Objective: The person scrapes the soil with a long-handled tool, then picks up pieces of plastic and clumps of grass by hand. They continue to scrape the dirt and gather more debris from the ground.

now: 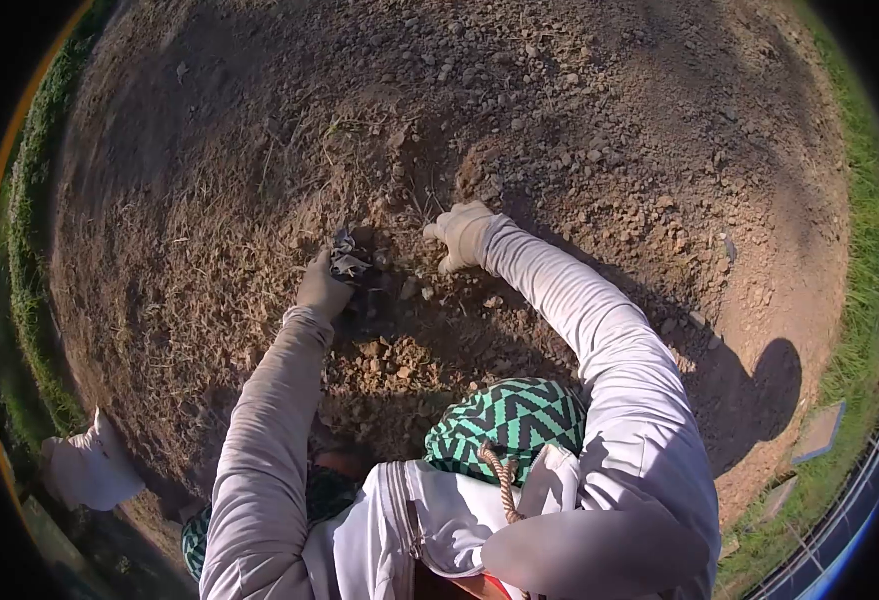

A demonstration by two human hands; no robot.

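Observation:
My left hand (325,287), in a light glove, has its fingers closed round a crumpled dark grey scrap (348,256) that looks like plastic, low over the soil. To the right, my right hand (461,236), gloved too, reaches to the dug-up earth with its fingers bent and apart; nothing shows between them. Thin dry stems (421,196) stick up just beyond the right hand. Between and below the hands lies a shaded hollow with loose clods (389,365).
A white sack (95,470) stands at the lower left. Grass (864,190) borders the soil on both sides. Flat slabs (817,432) and a metal railing (864,485) are at the lower right. My green patterned knee (504,420) is close below the hands.

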